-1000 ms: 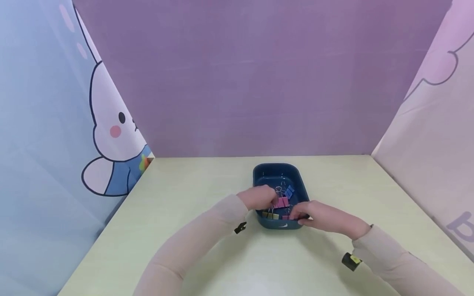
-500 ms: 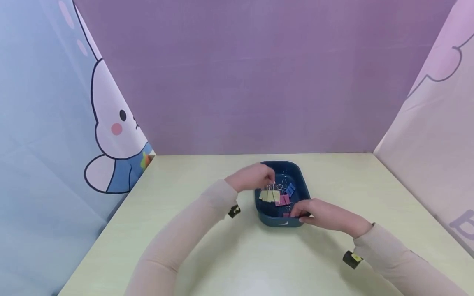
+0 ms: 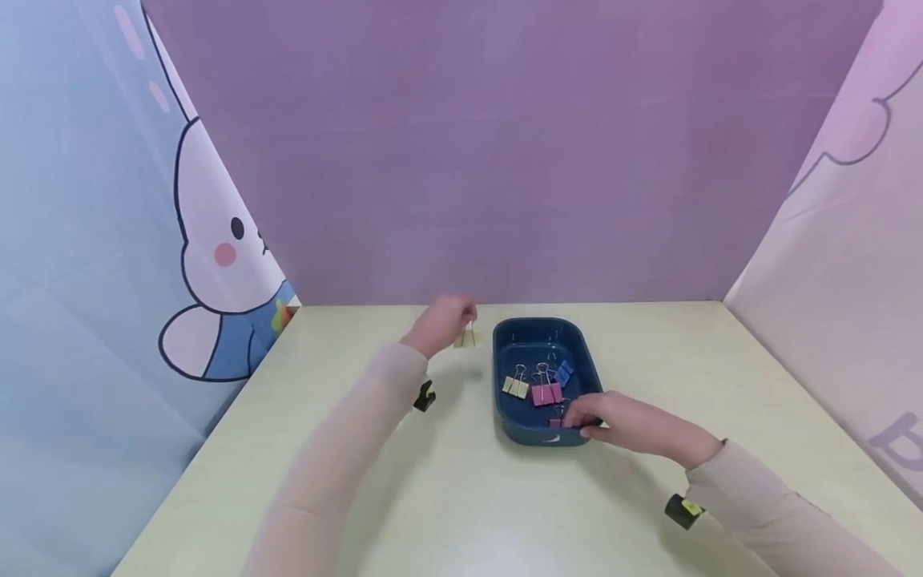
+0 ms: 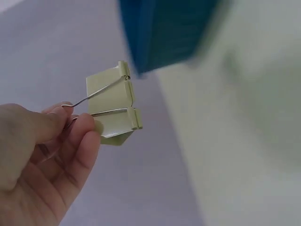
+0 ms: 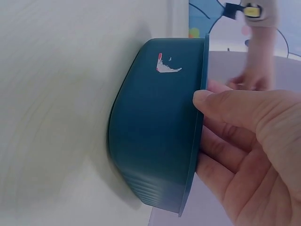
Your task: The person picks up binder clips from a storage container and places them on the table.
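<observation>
My left hand [image 3: 440, 327] pinches a pale yellow binder clip [image 4: 107, 96] by its wire handles, in the air left of a dark blue plastic bin [image 3: 534, 437]. In the left wrist view the clip's body points away from the fingertips. With thumb and fingers on either side, my right hand [image 5: 249, 136] grips the bin's near right rim. Inside the bin lie another yellow binder clip [image 3: 515, 387], a pink one [image 3: 547, 393] and a blue one [image 3: 563, 372]. Close to my right fingers a further pink clip [image 3: 555, 422] is partly hidden.
The bin stands on a pale yellow-green table [image 3: 404, 513]. A purple panel [image 3: 505, 160] rises at the table's far edge. Printed cloth with a rabbit [image 3: 223, 232] hangs on the left, and a pale cloth [image 3: 851, 264] on the right.
My left hand has lifted a yellow binder clip out of the bin and carried it left past the rim. The right hand has kept its place on the bin.
</observation>
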Available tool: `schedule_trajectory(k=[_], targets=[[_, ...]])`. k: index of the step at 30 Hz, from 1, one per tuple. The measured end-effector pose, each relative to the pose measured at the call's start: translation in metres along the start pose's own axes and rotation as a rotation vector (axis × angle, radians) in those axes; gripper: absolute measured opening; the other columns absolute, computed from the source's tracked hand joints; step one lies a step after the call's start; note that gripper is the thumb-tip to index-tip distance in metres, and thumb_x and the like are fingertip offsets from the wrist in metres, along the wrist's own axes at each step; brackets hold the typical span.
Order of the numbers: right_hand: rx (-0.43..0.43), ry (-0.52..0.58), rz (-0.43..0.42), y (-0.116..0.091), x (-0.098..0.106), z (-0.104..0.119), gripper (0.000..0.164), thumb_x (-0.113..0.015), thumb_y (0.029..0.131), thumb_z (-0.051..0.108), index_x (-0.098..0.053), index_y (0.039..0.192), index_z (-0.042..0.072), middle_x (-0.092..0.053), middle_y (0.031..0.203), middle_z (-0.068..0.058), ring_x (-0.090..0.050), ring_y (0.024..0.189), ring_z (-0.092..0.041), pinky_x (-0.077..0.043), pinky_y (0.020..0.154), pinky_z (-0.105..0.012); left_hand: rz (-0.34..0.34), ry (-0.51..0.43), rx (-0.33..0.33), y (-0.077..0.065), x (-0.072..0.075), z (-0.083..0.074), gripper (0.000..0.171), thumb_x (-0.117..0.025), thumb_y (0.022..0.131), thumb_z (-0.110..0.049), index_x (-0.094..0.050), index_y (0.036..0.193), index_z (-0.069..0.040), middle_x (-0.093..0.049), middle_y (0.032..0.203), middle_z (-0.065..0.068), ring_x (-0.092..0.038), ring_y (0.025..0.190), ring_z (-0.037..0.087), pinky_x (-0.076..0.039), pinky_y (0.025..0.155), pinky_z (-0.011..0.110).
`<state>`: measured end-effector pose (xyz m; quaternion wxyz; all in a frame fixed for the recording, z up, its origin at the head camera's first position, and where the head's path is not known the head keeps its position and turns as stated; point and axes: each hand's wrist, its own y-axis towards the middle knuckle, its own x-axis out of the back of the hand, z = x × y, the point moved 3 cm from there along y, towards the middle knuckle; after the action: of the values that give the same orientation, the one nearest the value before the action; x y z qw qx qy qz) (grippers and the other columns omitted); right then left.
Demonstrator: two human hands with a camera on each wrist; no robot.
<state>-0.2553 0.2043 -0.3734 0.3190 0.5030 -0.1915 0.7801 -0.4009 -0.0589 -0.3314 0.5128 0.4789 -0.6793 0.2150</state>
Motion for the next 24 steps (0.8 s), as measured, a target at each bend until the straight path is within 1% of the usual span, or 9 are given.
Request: schedule_trajectory(k=[4,6,9,13,18,24], targets=[[0.002,-0.008,-0.004,0.001,-0.002,0.000,0.018,-0.066,0.088,0.001,-0.068,0.102,0.013,-0.069,0.102,0.002,-0.064,0.092,-0.011,-0.056,0.080,-0.030,0.064,0.013,0.048,-0.003,-0.028,0.019,0.014,-0.054,0.096,-0.002,-0.066,0.101,-0.007,-0.069,0.103,0.007,-0.063,0.096,0.020,-0.052,0.084,0.033],[0.006,-0.004,-0.007,0.002,-0.003,0.001,0.018,-0.065,0.088,0.001,-0.068,0.102,0.012,-0.069,0.102,0.002,-0.064,0.093,-0.011,-0.056,0.081,-0.030,0.076,0.025,0.045,-0.003,-0.037,0.023,0.015,-0.055,0.095,0.000,-0.066,0.102,-0.006,-0.069,0.103,0.008,-0.063,0.098,0.021,-0.051,0.087,0.033],[0.016,0.001,-0.009,0.002,-0.004,0.001,0.019,-0.065,0.088,0.000,-0.068,0.102,0.012,-0.069,0.101,0.002,-0.063,0.091,-0.009,-0.056,0.080,-0.031,0.075,0.033,0.033,-0.002,-0.047,0.025,0.014,-0.057,0.093,0.001,-0.067,0.101,-0.006,-0.070,0.100,0.007,-0.064,0.099,0.021,-0.051,0.089,0.033],[0.013,-0.002,-0.014,0.002,-0.003,0.001,0.019,-0.066,0.088,0.000,-0.068,0.102,0.012,-0.069,0.101,0.003,-0.063,0.092,-0.009,-0.056,0.080,-0.030,0.074,0.033,0.027,0.000,-0.056,0.026,0.015,-0.058,0.091,0.003,-0.066,0.096,-0.008,-0.070,0.098,0.006,-0.064,0.098,0.020,-0.052,0.089,0.032],[0.003,-0.008,-0.014,0.002,-0.001,0.001,0.019,-0.065,0.088,0.000,-0.068,0.102,0.012,-0.069,0.102,0.002,-0.063,0.092,-0.010,-0.056,0.081,-0.030,0.099,0.024,0.037,0.001,-0.065,0.027,0.019,-0.060,0.088,0.008,-0.066,0.095,-0.009,-0.070,0.099,0.006,-0.065,0.095,0.020,-0.053,0.087,0.033],[0.005,-0.009,-0.014,0.002,-0.001,0.001,0.018,-0.066,0.088,0.000,-0.068,0.102,0.012,-0.069,0.101,0.002,-0.063,0.091,-0.010,-0.056,0.080,-0.032,0.100,0.035,0.041,0.001,-0.070,0.028,0.015,-0.060,0.090,0.004,-0.066,0.094,-0.009,-0.071,0.100,0.006,-0.065,0.097,0.020,-0.053,0.087,0.033]])
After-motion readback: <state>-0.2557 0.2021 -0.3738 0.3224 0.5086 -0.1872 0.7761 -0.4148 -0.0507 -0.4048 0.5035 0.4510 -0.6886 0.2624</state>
